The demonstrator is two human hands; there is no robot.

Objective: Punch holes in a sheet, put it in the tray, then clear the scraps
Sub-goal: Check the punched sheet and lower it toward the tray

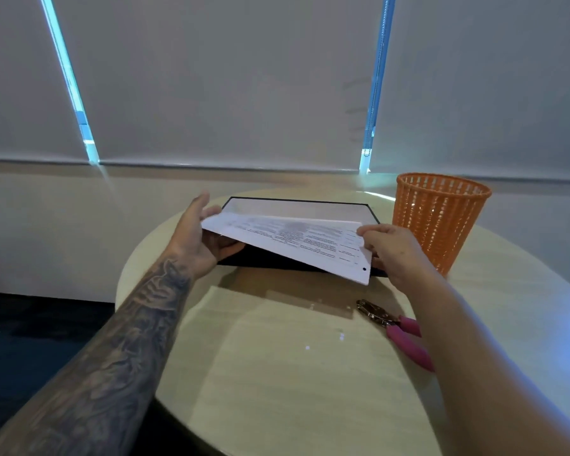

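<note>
A printed white sheet [293,240] with a punched hole near its right corner hangs tilted over the black tray [297,203] at the far side of the round table. My left hand [199,236] grips the sheet's left edge and my right hand [387,248] pinches its right edge. A hole punch with pink handles [395,327] lies on the table in front of the tray, near my right forearm. Small white paper scraps [341,335] are scattered on the tabletop in front of the tray.
An orange lattice waste basket [440,218] stands to the right of the tray. The round pale wooden table [277,373] drops off to dark floor on the left. Window blinds hang behind.
</note>
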